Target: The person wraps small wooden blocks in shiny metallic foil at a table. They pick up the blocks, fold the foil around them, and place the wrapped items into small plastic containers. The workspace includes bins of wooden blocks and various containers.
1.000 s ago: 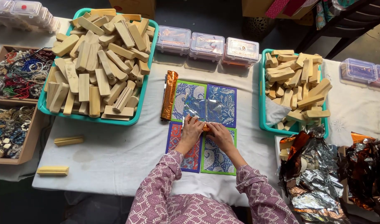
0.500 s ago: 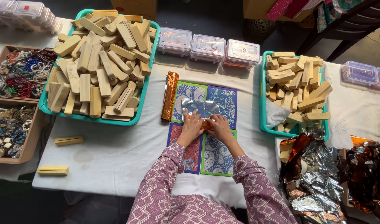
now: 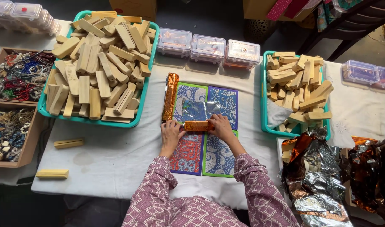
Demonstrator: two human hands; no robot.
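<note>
Left hand (image 3: 171,131) and right hand (image 3: 220,126) pinch my foil-wrapped block (image 3: 199,125) at its ends, its long axis running nine to three o'clock between them.

1 view only, from a camera on the person's head, facing almost straight down. It sits high enough to take in the whole white cloth-covered table (image 3: 117,159), from the large green plastic tray of pale wooden blocks (image 3: 45,110) at left to the crumpled silver and copper foil sheets (image 3: 322,176) at right. The person's patterned sleeves fill the bottom edge.
</note>
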